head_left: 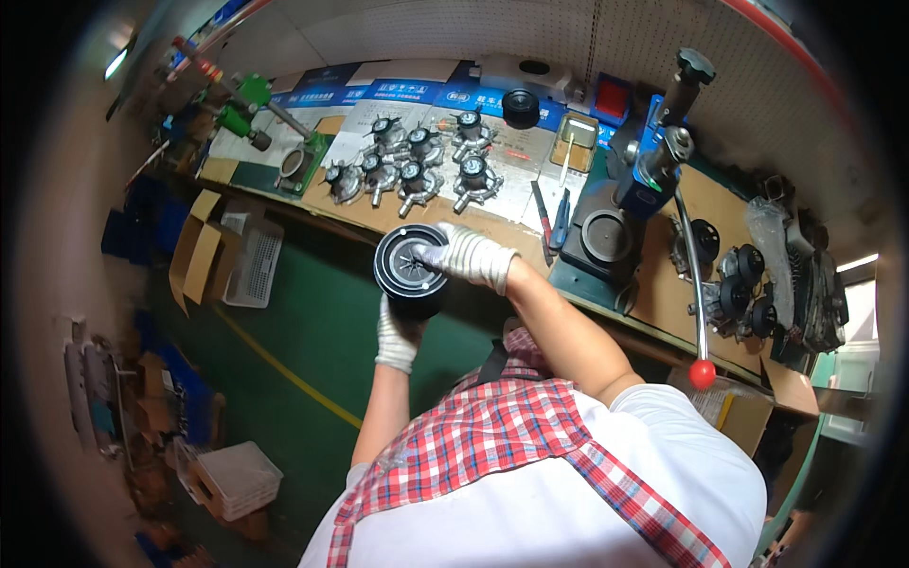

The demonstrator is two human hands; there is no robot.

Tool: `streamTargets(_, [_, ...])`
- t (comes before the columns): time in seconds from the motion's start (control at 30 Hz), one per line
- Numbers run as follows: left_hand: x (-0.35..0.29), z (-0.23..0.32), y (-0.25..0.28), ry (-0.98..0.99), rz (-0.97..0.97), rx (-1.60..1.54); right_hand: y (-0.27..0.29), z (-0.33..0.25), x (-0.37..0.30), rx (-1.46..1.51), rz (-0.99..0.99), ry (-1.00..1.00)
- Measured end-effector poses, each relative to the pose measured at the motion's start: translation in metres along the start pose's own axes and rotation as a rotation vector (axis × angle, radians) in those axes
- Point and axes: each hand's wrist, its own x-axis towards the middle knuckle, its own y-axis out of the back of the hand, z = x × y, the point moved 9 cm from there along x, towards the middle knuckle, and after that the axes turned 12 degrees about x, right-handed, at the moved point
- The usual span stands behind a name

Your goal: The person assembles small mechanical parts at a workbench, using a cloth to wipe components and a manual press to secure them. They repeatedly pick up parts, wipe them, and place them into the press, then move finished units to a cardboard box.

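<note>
I hold a black round cup-shaped part [409, 275] with stepped rings inside, in front of the workbench. It is tilted, so its inner face shows. My left hand [400, 339], in a striped white glove, is closed around its underside; most of those fingers are hidden behind it. My right hand [475, 257], gloved likewise, grips the rim from the right, with its thumb reaching over the inner face. On the bench beyond stand several metal valve-like bodies with black round caps [413, 176], the nearest things to both hands.
A blue-and-black lever press [606, 232] with a red-knobbed handle [702, 373] stands at the right. Pliers [543, 216] and a blue-handled tool [561, 223] lie beside it. A green fixture [301, 163] is at the left. Below sit a cardboard box [197, 251] and white crate [254, 260].
</note>
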Motion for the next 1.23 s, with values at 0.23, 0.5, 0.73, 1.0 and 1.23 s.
streamTargets(0.23, [0.143, 0.034, -0.159, -0.528, -0.619, 1.175, 0.114, -0.009, 0.073, -0.212, 0.244, -0.153])
streamTargets(0.5, [0.306, -0.01, -0.281, 0.61, -0.613, 0.057, 0.239, 0.051, 0.098, -0.323, 0.794, -0.21])
streamTargets(0.73, [0.472, -0.042, -0.306, 0.596, -0.484, 0.441, 0.307, 0.155, 0.143, -0.053, 1.029, -0.203])
streamTargets(1.0, [0.556, -0.11, -0.264, 0.659, -0.365, 0.218, 0.335, 0.232, 0.18, -0.021, 1.121, -0.436])
streamTargets(1.23, [0.468, -0.017, -0.253, 0.367, -0.585, 0.826, 0.334, 0.223, 0.195, 0.103, 1.061, -0.416])
